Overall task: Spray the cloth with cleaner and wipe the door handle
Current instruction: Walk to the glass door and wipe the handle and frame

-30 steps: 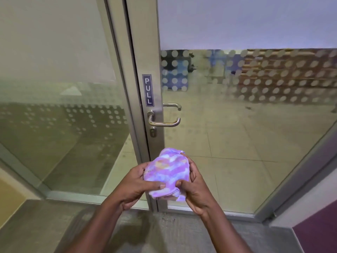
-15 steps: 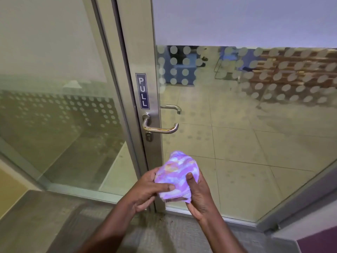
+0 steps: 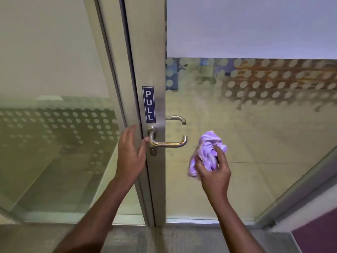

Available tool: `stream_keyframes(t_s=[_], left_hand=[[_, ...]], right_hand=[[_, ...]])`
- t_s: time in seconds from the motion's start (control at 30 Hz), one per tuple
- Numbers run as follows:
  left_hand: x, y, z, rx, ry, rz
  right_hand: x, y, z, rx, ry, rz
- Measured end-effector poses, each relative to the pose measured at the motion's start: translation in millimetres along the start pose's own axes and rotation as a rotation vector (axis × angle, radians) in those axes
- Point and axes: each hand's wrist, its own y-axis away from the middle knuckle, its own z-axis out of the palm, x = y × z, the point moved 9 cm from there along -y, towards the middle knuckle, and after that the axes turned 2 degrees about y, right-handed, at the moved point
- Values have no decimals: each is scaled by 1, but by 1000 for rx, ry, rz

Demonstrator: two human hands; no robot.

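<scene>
Glass door (image 3: 237, 143) with a metal stile (image 3: 147, 61), seen from above; its upper pane was frosted, with rows of dots below. A fixed glass panel (image 3: 51, 125) stood to its left. A blue "PULL" sign (image 3: 149, 104) was fixed to the stile just above the handle (image 3: 167, 142), a lever pointing right, with a keyhole (image 3: 152, 152) just under it. A second lever (image 3: 177, 119) showed through the glass on the far side. The left hand (image 3: 130, 152) was spread open and empty, fingers up, its thumb tip at the handle's base; whether it touched could not be told. The right hand (image 3: 215, 172) had its grip closed round a bunched purple cloth (image 3: 207, 150), held before the glass, near the handle's free end but apart from it.
</scene>
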Motion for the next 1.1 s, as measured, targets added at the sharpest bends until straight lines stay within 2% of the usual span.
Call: stream_keyframes(t_s=[0.13, 0.3, 0.47, 0.63, 0.77, 0.93, 1.1], left_hand=[[14, -31, -15, 33, -100, 283], [22, -63, -17, 18, -179, 477], [17, -89, -19, 85, -267, 563], [7, -105, -15, 112, -302, 640], [-4, -116, -2, 134, -384, 706], [-12, -123, 10, 268, -526, 769], [-14, -121, 12, 355, -535, 777]], right_hand=[[-24, -8, 26, -24, 241, -274], [-37, -14, 58, -120, 386, -466], [-25, -19, 84, -274, 463, -467], [-18, -25, 103, -338, 576, -476], [-23, -23, 111, -272, 637, -503], [-24, -13, 122, -99, 730, -538], [-23, 3, 138, 54, 801, -520]])
